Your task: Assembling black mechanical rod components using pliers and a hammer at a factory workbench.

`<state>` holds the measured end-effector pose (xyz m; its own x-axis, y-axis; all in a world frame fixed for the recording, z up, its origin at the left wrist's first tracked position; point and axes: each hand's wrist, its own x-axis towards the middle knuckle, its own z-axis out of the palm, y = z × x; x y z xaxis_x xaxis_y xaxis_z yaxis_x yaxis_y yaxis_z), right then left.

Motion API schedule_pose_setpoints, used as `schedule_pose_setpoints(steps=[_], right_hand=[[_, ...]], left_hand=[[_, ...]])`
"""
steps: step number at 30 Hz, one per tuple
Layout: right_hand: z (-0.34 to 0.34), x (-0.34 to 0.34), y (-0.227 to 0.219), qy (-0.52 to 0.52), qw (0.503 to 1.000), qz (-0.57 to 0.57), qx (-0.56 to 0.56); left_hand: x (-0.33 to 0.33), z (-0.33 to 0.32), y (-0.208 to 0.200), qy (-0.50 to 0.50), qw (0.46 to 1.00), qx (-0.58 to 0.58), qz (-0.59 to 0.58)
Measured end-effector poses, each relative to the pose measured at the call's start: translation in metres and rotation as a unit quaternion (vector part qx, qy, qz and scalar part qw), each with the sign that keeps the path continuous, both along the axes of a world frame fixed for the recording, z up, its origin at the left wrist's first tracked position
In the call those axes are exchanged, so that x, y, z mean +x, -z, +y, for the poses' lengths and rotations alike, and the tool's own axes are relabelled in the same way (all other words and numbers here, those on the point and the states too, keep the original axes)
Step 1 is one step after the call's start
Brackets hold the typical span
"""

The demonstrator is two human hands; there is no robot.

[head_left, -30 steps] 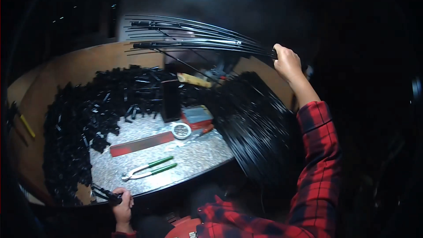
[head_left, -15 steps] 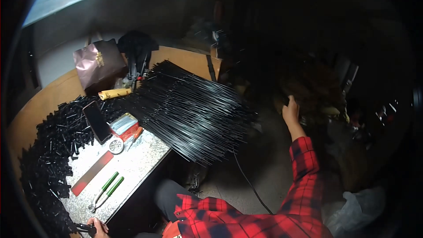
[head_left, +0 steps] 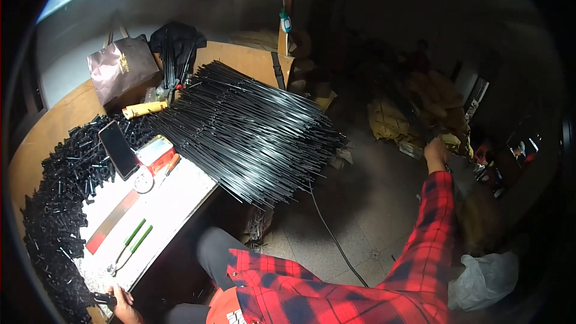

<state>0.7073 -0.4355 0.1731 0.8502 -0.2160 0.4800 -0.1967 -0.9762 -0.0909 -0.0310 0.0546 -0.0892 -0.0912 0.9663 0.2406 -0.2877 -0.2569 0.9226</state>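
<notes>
Thin, straight, glossy black rods already lay gathered in a broad, layered stack overhanging the right end of the white-speckled counter; short black tubular pieces lay heaped and unsorted along its left side. The left hand had its grip clamped on slim black parts at the near-left corner. The right hand extended near crumpled yellow-brown wrapping; its grip could not be determined.

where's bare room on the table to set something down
Bare tabletop shows between the green-handled pliers and the orange-handled tool, and a narrower strip between pliers and red bar. Black pieces crowd the left; black rods crowd the right end.
</notes>
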Motion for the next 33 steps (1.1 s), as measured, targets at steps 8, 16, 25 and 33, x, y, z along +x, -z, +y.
schedule_pose_setpoints(steps=[8,16,25,33], right_hand=[[0.034,0.002,-0.036,-0.006,0.995,-0.004,-0.103],[0.046,0.013,-0.038,-0.012,0.995,-0.019,-0.099],[0.038,0.025,-0.036,0.000,0.998,-0.007,-0.067],[0.038,0.045,-0.048,0.005,0.999,0.005,-0.052]], left_hand=[[-0.007,0.006,0.010,0.006,1.000,0.003,0.013],[-0.003,-0.002,0.004,-0.021,1.000,0.002,0.019],[0.005,-0.013,-0.011,-0.017,1.000,-0.016,0.009],[0.003,-0.010,-0.006,0.008,1.000,0.000,-0.006]])
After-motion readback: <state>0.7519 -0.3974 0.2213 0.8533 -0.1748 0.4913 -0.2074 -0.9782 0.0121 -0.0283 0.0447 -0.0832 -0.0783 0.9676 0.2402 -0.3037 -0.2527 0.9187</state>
